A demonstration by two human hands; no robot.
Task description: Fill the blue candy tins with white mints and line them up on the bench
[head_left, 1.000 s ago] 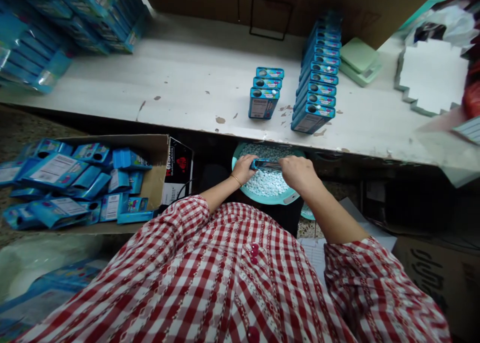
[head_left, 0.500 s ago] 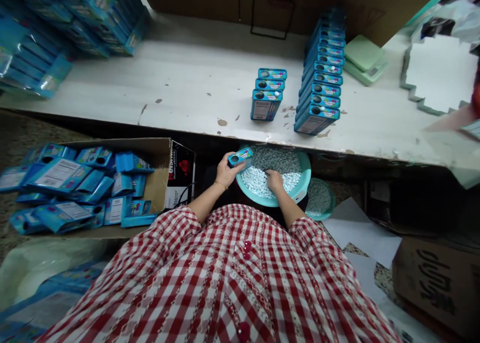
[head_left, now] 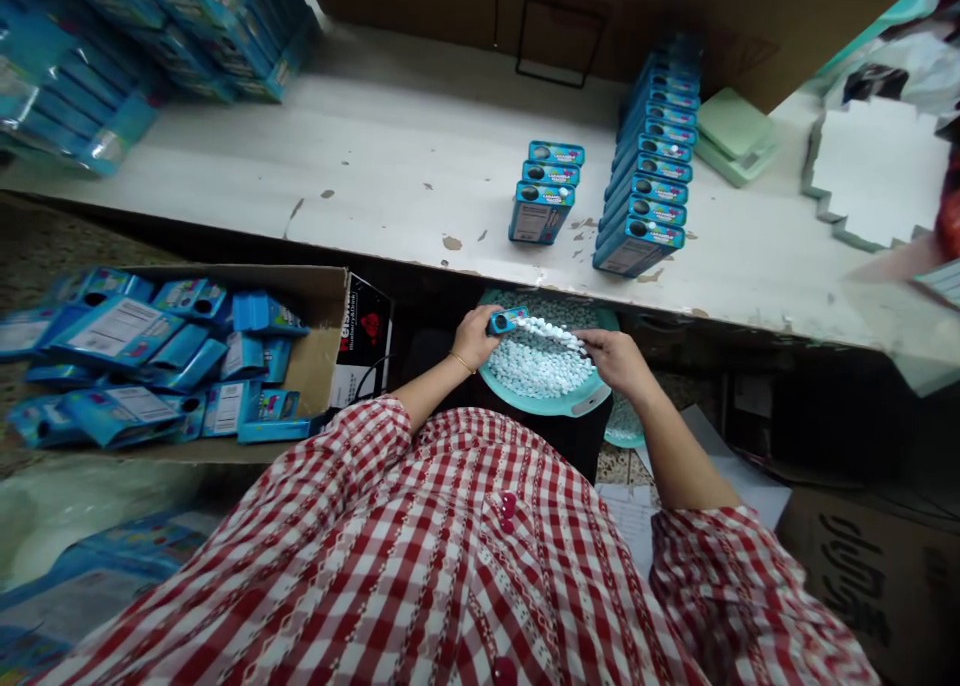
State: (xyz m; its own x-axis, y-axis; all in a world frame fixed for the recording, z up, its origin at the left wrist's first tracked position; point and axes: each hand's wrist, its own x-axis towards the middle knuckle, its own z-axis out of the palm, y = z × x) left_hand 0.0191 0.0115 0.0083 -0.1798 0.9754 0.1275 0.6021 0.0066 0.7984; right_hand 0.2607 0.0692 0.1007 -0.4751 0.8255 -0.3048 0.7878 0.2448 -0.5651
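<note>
A packing workshop, by its look: chipped worktop (head_left: 390, 166), rows of blue boxes (head_left: 637, 251), scale (head_left: 736, 131), basin (head_left: 551, 404) of white pellets (head_left: 532, 366).

The left fingers (head_left: 480, 326) cover part of a small blue box (head_left: 508, 320), its lettering too small to read. White pellets (head_left: 551, 331) hide whatever supports them beside the right fingers (head_left: 596, 338). The near edge of the worktop (head_left: 420, 136) conceals the far rim of a turquoise basin (head_left: 551, 404). Towards the worktop's left end, stacked blue packs (head_left: 217, 36) are blurred and cut off by the picture's edge.
</note>
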